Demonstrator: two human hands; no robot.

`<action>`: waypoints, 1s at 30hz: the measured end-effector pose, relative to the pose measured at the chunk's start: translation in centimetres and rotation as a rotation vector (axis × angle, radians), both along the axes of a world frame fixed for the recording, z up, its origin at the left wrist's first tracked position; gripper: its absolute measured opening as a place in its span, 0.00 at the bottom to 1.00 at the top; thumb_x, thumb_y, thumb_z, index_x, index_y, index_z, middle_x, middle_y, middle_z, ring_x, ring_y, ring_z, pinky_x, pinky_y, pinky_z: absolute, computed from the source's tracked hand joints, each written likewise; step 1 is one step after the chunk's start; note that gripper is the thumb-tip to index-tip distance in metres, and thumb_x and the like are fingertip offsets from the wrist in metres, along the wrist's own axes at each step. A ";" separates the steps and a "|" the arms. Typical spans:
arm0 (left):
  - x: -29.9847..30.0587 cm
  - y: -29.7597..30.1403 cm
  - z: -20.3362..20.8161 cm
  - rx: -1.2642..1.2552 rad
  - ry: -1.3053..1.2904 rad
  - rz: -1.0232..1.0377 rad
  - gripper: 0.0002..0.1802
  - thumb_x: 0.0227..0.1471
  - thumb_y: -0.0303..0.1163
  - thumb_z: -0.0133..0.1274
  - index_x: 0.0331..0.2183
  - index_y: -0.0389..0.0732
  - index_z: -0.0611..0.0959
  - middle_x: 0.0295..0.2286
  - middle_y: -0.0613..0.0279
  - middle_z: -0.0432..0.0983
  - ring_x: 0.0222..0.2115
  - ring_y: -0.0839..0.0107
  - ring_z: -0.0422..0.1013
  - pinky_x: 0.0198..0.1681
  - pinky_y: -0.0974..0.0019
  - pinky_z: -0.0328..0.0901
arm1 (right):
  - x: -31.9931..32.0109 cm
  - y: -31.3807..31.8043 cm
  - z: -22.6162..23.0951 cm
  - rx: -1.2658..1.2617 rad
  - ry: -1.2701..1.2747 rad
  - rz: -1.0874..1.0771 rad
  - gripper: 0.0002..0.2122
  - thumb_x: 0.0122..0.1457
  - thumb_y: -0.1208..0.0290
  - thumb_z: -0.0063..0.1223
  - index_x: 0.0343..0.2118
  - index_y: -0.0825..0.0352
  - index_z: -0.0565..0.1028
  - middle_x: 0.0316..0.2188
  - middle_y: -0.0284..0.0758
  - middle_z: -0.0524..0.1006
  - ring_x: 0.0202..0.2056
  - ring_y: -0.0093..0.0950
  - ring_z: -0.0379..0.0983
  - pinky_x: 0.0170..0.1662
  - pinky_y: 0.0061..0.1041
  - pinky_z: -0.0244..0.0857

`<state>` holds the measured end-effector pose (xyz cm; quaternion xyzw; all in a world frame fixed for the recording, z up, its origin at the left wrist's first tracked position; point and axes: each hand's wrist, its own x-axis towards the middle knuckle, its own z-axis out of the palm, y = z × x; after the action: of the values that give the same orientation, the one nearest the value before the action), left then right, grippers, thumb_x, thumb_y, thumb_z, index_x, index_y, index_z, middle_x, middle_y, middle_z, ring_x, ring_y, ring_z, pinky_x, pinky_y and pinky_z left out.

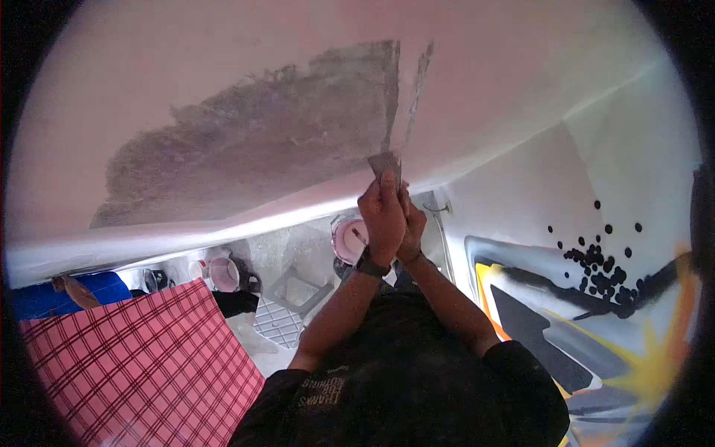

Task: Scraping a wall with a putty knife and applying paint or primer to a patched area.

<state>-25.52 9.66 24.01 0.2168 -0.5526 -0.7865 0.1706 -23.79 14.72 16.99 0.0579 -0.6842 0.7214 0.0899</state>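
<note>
Both my hands are raised together in front of a pink wall [491, 67]. My left hand [382, 223], with a dark watch on the wrist, is closed round a flat, flared grey scraper [385, 162], thumb along its face. Its wide end meets the wall at the lower right corner of a rough grey patch [261, 141]. Tucked behind and right of the left hand, my right hand [412, 232] is closed too, apparently on the same tool; its grip is partly hidden. A thin grey streak [421, 82] runs down the wall right of the patch.
Below my hands stands a bucket of pink paint [348, 237]. Further left are another pink-filled bucket [223, 274], a grey step stool [298, 289] and a pink checked sheet [141, 365]. Another person's arm [80, 293] shows at far left. A painted wall [521, 164] borders the right.
</note>
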 end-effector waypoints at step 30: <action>-0.2 -0.1 1.3 -0.053 -0.060 -0.012 0.21 0.63 0.37 0.42 0.21 0.34 0.74 0.12 0.69 0.64 0.11 0.84 0.57 0.14 0.76 0.50 | -0.4 0.4 1.0 -0.094 -0.004 0.087 0.11 0.59 0.66 0.49 0.31 0.70 0.72 0.29 0.28 0.74 0.34 0.15 0.65 0.34 0.20 0.63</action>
<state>-25.68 9.56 25.29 0.2324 -0.5792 -0.7658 0.1551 -24.21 15.12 17.98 0.0817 -0.6468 0.7559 0.0598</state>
